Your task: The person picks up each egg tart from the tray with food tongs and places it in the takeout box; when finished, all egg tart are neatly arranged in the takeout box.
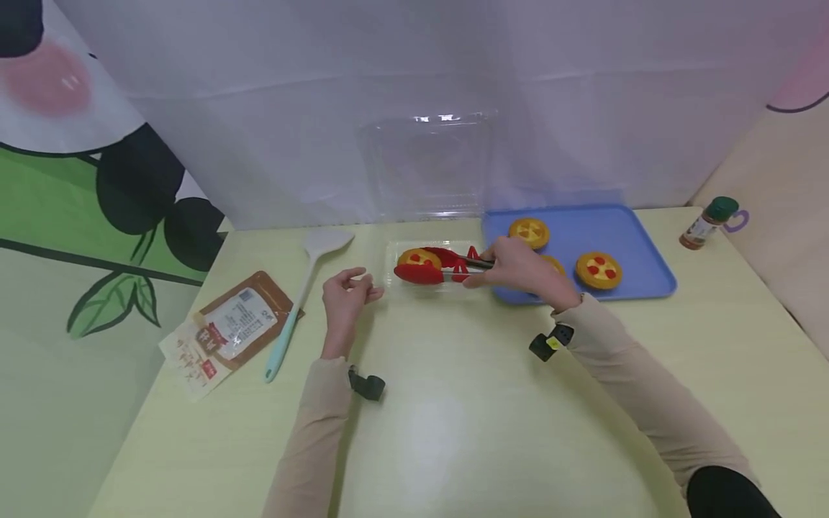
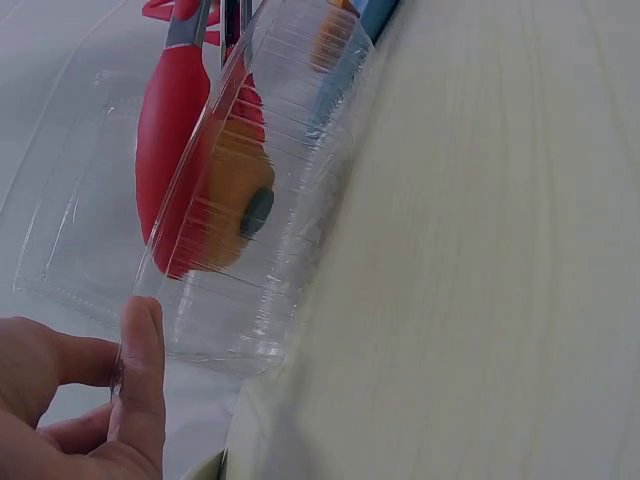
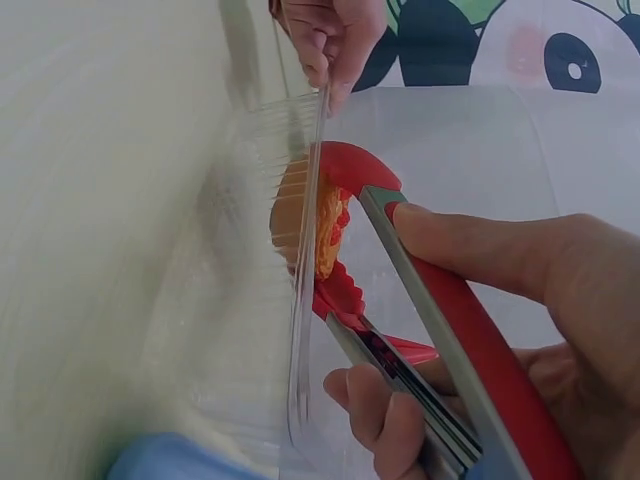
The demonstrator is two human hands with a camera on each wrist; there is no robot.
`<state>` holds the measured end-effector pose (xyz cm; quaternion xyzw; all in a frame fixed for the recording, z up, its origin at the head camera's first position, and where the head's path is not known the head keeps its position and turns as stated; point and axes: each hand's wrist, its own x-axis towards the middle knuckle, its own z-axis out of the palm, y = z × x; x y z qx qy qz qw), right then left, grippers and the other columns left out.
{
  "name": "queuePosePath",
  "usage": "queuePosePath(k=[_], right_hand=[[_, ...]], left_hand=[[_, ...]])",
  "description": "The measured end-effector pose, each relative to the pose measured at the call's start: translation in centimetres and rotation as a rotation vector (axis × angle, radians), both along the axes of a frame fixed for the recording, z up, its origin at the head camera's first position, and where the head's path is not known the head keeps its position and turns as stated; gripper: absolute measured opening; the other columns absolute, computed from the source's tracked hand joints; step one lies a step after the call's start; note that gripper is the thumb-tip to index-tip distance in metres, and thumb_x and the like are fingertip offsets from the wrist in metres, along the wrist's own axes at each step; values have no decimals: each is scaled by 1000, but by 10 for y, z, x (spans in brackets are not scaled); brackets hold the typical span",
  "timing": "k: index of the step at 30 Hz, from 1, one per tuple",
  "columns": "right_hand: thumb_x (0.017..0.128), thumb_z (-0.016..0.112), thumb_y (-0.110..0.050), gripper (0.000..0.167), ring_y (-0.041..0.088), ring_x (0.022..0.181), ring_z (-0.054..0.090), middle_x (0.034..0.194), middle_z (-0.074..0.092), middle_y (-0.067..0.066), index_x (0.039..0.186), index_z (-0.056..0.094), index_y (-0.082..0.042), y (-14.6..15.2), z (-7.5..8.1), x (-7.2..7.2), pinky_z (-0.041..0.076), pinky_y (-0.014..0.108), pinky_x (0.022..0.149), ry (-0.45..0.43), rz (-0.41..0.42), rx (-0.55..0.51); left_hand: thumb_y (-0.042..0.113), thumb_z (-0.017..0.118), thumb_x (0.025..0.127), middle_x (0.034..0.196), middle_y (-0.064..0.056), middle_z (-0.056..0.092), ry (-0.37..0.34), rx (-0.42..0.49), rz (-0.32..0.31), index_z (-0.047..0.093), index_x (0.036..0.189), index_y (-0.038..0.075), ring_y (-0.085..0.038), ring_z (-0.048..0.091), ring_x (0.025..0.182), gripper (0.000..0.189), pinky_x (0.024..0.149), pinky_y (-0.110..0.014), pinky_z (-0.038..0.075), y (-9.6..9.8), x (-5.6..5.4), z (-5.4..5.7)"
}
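My right hand (image 1: 523,270) grips a pair of red-tipped tongs (image 1: 417,274), whose heads clasp a mini pizza (image 1: 417,257) with red toppings. That pizza is inside the base of a hinged clear plastic container (image 2: 255,330); a dark round spot shows on its underside in the left wrist view. At the container's left end, my left hand (image 1: 346,302) pinches the rim between thumb and fingers. The clear lid (image 1: 424,165) stands raised at the back. Beside the right hand, more mini pizzas (image 1: 599,270) lie on a blue tray (image 1: 637,266), one partly hidden by the hand.
To the left, a spatula (image 1: 294,320) with a pale blue handle lies against a brown-and-white food pouch (image 1: 239,324). A green-capped seasoning bottle (image 1: 709,223) with a purple ring stands at the far right. Behind the table hangs a pale cloth (image 1: 272,144).
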<state>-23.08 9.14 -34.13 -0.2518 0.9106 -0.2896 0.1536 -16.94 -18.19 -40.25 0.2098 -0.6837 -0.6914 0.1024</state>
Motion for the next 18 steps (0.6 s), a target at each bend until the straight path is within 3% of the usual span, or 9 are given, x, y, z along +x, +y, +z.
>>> queuePosePath(k=[5,10,18], right_hand=[[78,81,-39,58,10,50,17,55,19,-5,53,33,-17,-17,0,-5,15,22,46,-44,-6,23],[79,81,-37,57,9,49,18,54,20,-5,53,34,-16,-25,4,-7,15,21,45,-81,10,43],[79,80,-36,52,9,48,20,53,23,-5,53,40,-15,-27,4,-11,16,21,45,-115,16,47]], left_hand=[[-1,59,94,93,-23,59,-3,-1,3,55,126,-13,-2,66,54,34,61,-17,60,1,0,-2],[0,59,94,84,-12,56,-3,-19,-5,56,125,-12,-2,66,55,33,62,-17,60,4,-1,-1],[-5,58,93,83,-11,56,32,6,-13,55,124,-15,-3,66,54,34,61,-17,61,7,-4,-2]])
